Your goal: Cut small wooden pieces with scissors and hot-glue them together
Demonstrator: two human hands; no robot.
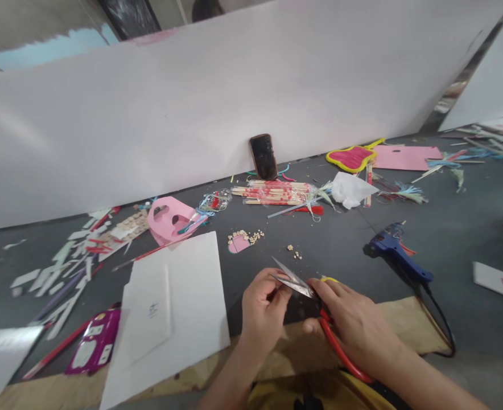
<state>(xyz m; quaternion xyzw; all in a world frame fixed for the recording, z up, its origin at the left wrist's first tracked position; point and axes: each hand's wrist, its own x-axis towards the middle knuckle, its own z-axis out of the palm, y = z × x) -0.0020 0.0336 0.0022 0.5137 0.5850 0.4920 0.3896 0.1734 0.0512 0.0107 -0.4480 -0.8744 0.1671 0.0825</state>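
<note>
My right hand (349, 310) grips red-handled scissors (296, 283), their blades spread and pointing up and left. Fingertips of my left hand (262, 304) are pinched together right by the lower blade; whatever they hold is too small or hidden to make out. Just beyond the blades lie a few small pale beads (294, 252) on the dark table. Farther back, a small pink piece (238, 244) has more such beads along its upper edge. To the right of my hands rests a blue glue gun (399, 250) with a dark cord.
White sheets (187, 302) and a purple packet (93, 341) lie on the left, near scattered strips (67, 256). A pink cut-out (174, 219) sits behind them. Wrapped sticks (277, 192) lie before a phone (264, 156) leaning on the white panel (217, 102).
</note>
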